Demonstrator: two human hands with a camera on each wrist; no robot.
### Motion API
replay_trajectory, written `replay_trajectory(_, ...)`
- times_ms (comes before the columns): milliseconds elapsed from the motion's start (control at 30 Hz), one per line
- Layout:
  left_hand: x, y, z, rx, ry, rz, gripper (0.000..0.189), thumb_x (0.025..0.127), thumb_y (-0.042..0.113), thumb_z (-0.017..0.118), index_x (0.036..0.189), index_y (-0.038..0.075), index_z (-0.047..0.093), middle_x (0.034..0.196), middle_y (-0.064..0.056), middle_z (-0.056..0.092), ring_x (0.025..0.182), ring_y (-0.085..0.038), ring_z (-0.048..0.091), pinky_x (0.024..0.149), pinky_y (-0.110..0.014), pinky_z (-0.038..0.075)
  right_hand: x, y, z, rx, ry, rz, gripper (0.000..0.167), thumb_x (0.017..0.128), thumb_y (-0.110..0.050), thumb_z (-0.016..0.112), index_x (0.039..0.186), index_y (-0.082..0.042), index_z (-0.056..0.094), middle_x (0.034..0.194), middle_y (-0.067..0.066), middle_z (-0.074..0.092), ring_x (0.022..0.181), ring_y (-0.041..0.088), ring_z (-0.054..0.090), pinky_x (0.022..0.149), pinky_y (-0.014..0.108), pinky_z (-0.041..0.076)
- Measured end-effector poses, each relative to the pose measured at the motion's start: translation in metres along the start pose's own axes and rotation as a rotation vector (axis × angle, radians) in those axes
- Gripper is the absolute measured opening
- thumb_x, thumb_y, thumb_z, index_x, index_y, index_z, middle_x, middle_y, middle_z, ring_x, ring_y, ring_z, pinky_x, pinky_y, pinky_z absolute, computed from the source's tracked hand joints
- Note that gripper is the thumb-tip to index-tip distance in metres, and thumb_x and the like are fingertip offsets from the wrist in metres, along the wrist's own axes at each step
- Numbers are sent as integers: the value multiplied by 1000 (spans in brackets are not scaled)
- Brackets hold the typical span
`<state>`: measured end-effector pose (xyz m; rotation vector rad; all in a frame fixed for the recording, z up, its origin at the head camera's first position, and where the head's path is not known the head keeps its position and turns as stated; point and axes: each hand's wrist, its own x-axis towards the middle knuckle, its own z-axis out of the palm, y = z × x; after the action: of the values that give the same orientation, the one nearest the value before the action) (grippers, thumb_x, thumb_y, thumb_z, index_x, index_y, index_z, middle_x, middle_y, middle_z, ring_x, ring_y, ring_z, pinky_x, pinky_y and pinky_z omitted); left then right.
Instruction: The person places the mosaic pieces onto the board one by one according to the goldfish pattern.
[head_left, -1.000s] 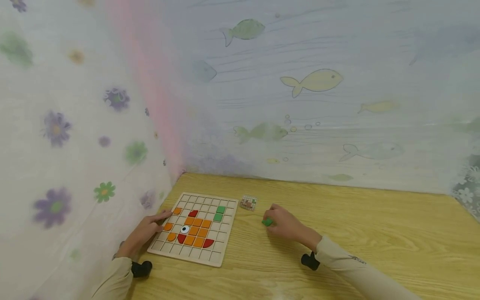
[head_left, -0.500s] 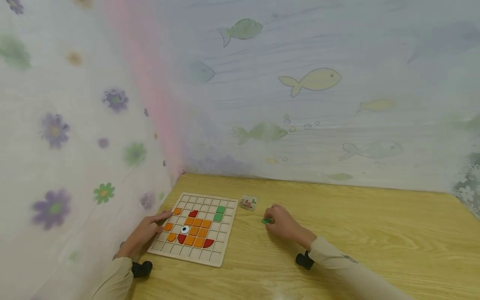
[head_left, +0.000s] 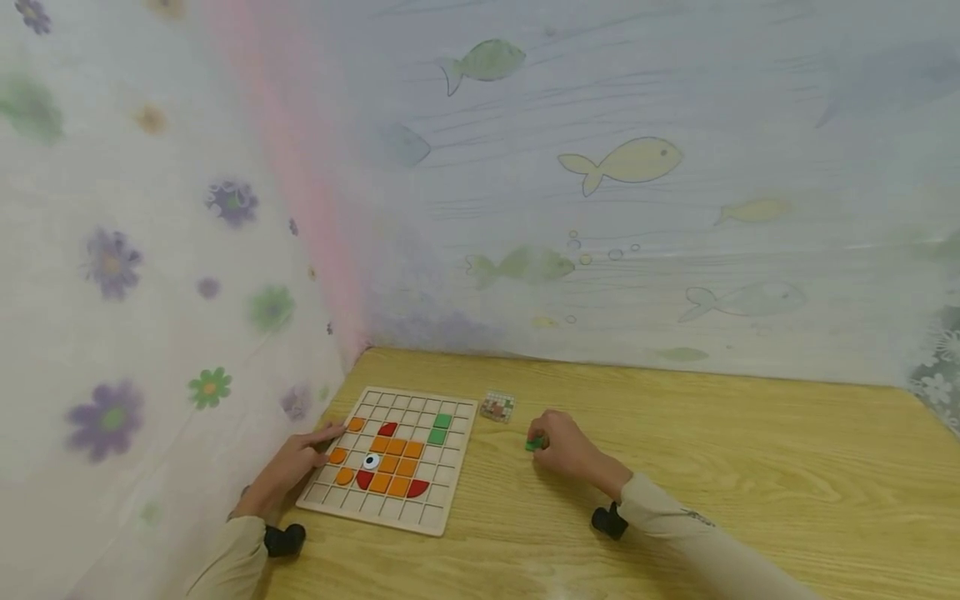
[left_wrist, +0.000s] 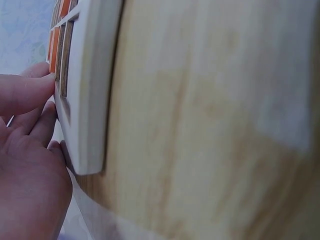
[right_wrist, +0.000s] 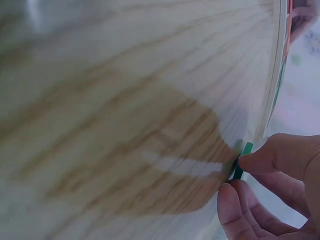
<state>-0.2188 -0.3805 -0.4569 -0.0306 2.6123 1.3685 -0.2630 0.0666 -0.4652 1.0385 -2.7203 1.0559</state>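
Note:
A wooden grid board [head_left: 408,518] lies on the table, bearing orange squares, orange rounded tiles, red curved tiles, two green squares [head_left: 440,429] and a white eye tile [head_left: 371,461]. My left hand [head_left: 288,462] rests at the board's left edge, its thumb and fingertips touching the rim; the left wrist view shows them beside an orange tile [left_wrist: 53,50]. To the right of the board, my right hand [head_left: 564,446] pinches a thin green tile [right_wrist: 244,161] between thumb and fingers, low over the tabletop. The fingers partly hide this tile.
A small card [head_left: 498,406] printed with a gridded pattern lies just right of the board's far corner. The yellow wood-grain table [head_left: 720,467] meets a fish-painted wall [head_left: 637,275] at the back and a flower-patterned wall [head_left: 165,333] on the left.
My right hand has shifted very slightly and turned the green tile a little between its fingers. The left hand and the board's tiles stay in place.

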Motion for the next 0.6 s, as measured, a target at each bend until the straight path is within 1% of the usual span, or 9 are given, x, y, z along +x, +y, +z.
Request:
replay_trajectory(167,-1,-1,2,-6,10,-7,62,81,-6,48,141,5,44,154,-20,18,142,-38,8,110,-55,12,0,-2,-2,14,-15,-5,19,73,8,59,83,-3,71,81,7,58,65,12,48,56,26,42)
replay_trajectory(367,-1,0,2,6,15,10,61,81,-6,47,141,4,44,153,-20,20,141,-39,9,110,-55,11,3,-4,-3,12,-10,-41,18,71,8,60,82,-1,71,76,8,58,60,9,44,55,24,40)
replay_trajectory(467,-1,0,1,22,17,21,60,81,-6,47,140,3,45,153,-21,20,141,-39,9,110,-55,10,5,-7,-4,18,-19,-51,19,72,9,59,84,0,71,77,9,58,59,8,43,54,24,38)
replay_trajectory(600,-1,0,1,30,23,29,60,81,-5,47,140,3,45,153,-21,20,142,-39,9,110,-55,10,9,-11,-2,10,-11,-67,15,75,8,62,84,0,72,78,9,59,59,8,44,55,23,40)
